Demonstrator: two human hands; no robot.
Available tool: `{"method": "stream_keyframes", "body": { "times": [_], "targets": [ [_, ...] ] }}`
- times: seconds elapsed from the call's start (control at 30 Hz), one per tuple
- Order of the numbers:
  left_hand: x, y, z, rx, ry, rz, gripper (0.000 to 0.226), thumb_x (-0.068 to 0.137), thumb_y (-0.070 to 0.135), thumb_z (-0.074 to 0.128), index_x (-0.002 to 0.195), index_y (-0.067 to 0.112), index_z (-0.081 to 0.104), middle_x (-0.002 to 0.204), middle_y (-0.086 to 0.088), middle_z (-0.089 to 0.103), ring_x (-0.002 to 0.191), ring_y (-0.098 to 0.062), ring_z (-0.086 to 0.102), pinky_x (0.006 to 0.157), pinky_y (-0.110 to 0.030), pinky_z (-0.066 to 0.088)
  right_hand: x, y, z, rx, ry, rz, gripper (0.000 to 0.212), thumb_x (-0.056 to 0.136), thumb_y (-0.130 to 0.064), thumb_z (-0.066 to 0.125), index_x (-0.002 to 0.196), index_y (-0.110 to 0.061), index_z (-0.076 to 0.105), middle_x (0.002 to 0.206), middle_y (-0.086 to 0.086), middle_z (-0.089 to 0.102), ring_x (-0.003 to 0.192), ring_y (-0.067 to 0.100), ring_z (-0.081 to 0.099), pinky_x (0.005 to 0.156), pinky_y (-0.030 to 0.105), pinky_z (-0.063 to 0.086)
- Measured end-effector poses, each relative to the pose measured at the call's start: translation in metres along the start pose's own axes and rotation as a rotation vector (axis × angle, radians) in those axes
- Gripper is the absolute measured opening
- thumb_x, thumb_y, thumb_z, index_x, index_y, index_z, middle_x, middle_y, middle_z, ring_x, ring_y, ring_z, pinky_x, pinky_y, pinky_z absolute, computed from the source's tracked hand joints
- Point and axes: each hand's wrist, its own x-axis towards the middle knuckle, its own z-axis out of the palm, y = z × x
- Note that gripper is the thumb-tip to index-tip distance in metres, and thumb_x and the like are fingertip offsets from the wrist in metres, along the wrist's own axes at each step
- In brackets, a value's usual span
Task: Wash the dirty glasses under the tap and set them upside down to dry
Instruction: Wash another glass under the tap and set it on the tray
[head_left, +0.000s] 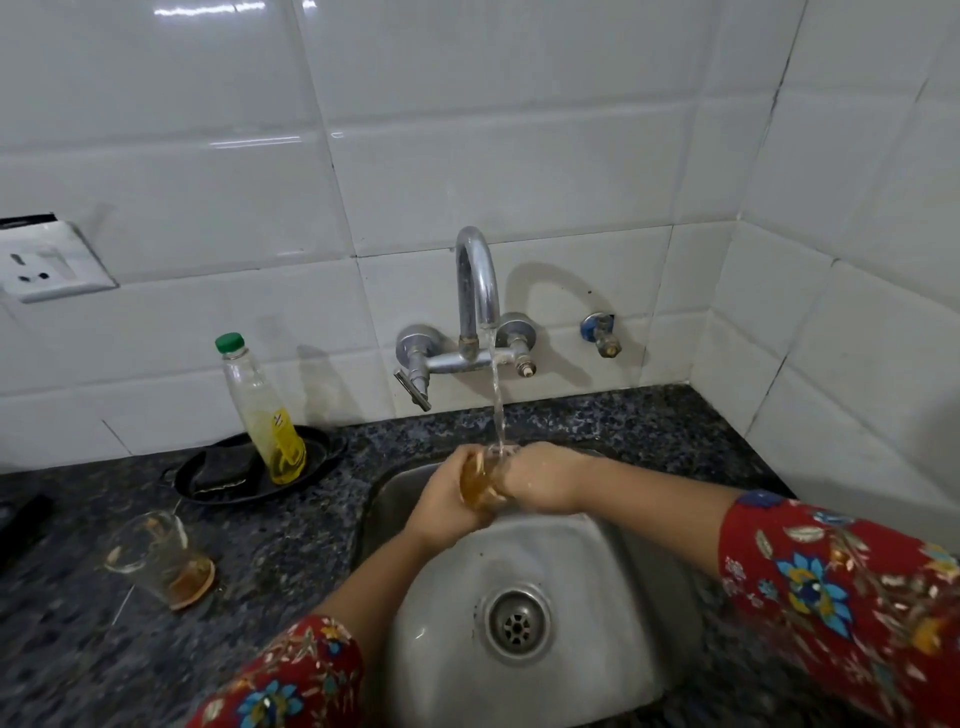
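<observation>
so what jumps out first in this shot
Water runs from the curved chrome tap at centre onto a clear glass with amber dregs, held over the steel sink by the left hand and right hand. A second dirty clear glass stands mouth up on the dark speckled counter at left.

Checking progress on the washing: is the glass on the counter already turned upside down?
No, the glass on the counter stands mouth up, with brown dregs in its bottom.
</observation>
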Motion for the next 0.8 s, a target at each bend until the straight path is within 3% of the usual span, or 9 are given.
{"method": "stream_keyframes", "body": {
  "times": [0.07,0.1,0.23,0.3,0.4,0.53,0.6,0.73,0.8],
  "targets": [
    [0.007,0.0,-0.009,0.054,-0.129,0.037,0.058,0.065,0.01,0.084,0.117,0.009,0.058,0.112,0.0,0.067,0.104,-0.008,0.064,0.095,-0.031,0.051,0.002,0.007,0.002,-0.323,0.018,-0.101,0.01,0.086,-0.015,0.062,0.09,-0.02,0.07,0.093,-0.001,0.068,0.088,0.02,0.065,0.081,0.033,0.053],
    [0.007,0.003,-0.009,0.06,-0.126,0.03,0.055,0.065,0.009,0.083,0.115,0.007,0.059,0.11,-0.002,0.068,0.103,-0.009,0.065,0.094,-0.033,0.051,0.004,0.005,0.003,-0.337,-0.014,-0.083,0.011,0.087,-0.013,0.061,0.089,-0.019,0.07,0.093,-0.001,0.068,0.087,0.021,0.065,0.079,0.035,0.053],
    [0.001,0.01,0.005,0.005,0.125,-0.051,0.043,0.067,0.024,0.08,0.105,0.031,0.061,0.099,0.012,0.069,0.094,0.001,0.065,0.082,-0.018,0.051,0.018,-0.015,0.002,-0.139,-0.157,0.114,0.021,0.091,-0.021,0.053,0.1,-0.007,0.066,0.104,0.01,0.066,0.091,0.027,0.062,0.076,0.036,0.05],
    [0.0,0.005,0.004,-0.011,0.085,-0.034,0.041,0.072,0.018,0.081,0.106,0.03,0.061,0.102,0.011,0.068,0.095,0.003,0.064,0.085,-0.015,0.049,0.016,-0.014,0.001,-0.15,-0.179,0.13,0.018,0.091,-0.012,0.052,0.103,-0.007,0.066,0.11,0.009,0.065,0.095,0.027,0.062,0.081,0.035,0.05],
    [0.004,-0.003,-0.006,0.072,-0.097,0.018,0.058,0.066,0.009,0.084,0.119,0.02,0.06,0.115,0.007,0.065,0.109,-0.005,0.062,0.095,-0.017,0.047,0.01,0.001,0.008,-0.335,-0.1,-0.06,0.021,0.09,-0.004,0.053,0.106,-0.01,0.066,0.117,0.008,0.064,0.111,0.028,0.058,0.098,0.042,0.045],
    [0.002,0.003,0.006,0.066,0.04,-0.056,0.033,0.077,0.018,0.077,0.104,0.028,0.062,0.099,0.014,0.066,0.092,0.011,0.061,0.08,-0.006,0.045,0.013,-0.013,0.011,-0.001,-0.153,0.038,0.027,0.091,-0.028,0.048,0.107,-0.014,0.065,0.116,0.009,0.062,0.105,0.027,0.059,0.079,0.03,0.042],
    [0.003,0.003,0.008,0.056,0.033,-0.06,0.027,0.083,0.013,0.073,0.104,0.024,0.061,0.101,0.012,0.064,0.089,0.014,0.059,0.079,-0.004,0.043,0.013,-0.012,0.003,0.061,-0.167,0.023,0.025,0.091,-0.023,0.05,0.109,-0.014,0.065,0.113,0.01,0.063,0.099,0.027,0.059,0.079,0.031,0.042],
    [0.005,-0.005,-0.004,0.114,-0.182,-0.038,0.073,0.064,0.009,0.086,0.129,0.019,0.056,0.12,0.014,0.059,0.11,0.001,0.057,0.095,-0.006,0.04,-0.005,0.0,-0.005,-0.22,-0.043,-0.104,0.017,0.091,-0.006,0.053,0.101,-0.009,0.066,0.105,0.009,0.067,0.092,0.029,0.064,0.078,0.04,0.053],
    [0.006,-0.005,-0.001,0.121,-0.156,-0.066,0.068,0.063,0.009,0.085,0.125,0.023,0.059,0.119,0.011,0.063,0.109,-0.003,0.06,0.095,-0.012,0.045,-0.006,-0.002,0.002,-0.23,-0.078,-0.033,0.018,0.091,-0.007,0.052,0.102,-0.01,0.066,0.106,0.009,0.067,0.095,0.03,0.064,0.075,0.038,0.053]
  ]
}}
